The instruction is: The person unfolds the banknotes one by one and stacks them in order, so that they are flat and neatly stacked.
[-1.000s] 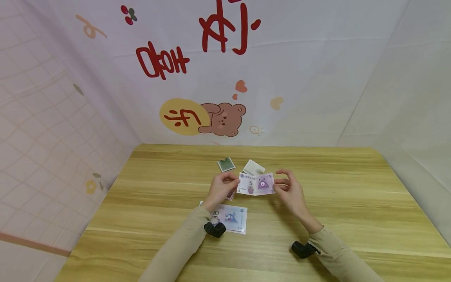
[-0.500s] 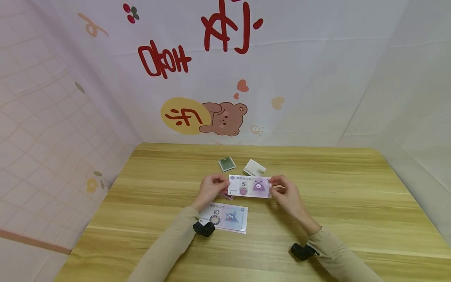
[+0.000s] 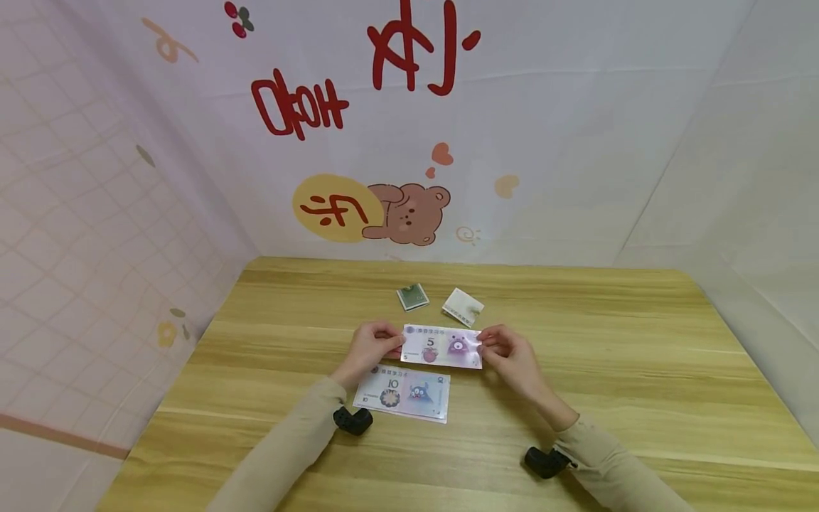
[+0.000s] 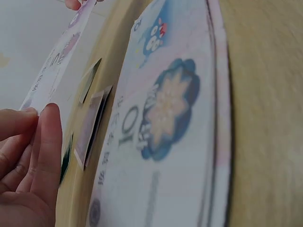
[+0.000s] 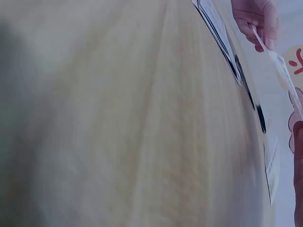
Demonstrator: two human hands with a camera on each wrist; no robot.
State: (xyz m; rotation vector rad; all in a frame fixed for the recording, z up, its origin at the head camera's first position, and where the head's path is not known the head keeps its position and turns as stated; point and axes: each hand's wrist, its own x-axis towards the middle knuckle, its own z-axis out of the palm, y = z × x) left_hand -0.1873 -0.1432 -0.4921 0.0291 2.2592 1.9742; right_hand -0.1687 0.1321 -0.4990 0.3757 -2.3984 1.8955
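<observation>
Head, five note: the five note (image 3: 441, 348) is at the frame's middle, stretched between the left hand (image 3: 367, 350) and right hand (image 3: 514, 358), each pinching a short end.
Head, other notes: a stack topped by a ten (image 3: 406, 391) lies just below; a folded green note (image 3: 412, 296) and folded pale note (image 3: 463, 306) lie above.
Head, change: over the last second the five note has moved left and down, its crease fading; unfolding looks nearly finished.
Left wrist, centre left: a folded purple note (image 4: 91, 127) rests beside the stack.
Right wrist, upper right: the five note appears nearly edge-on.
</observation>
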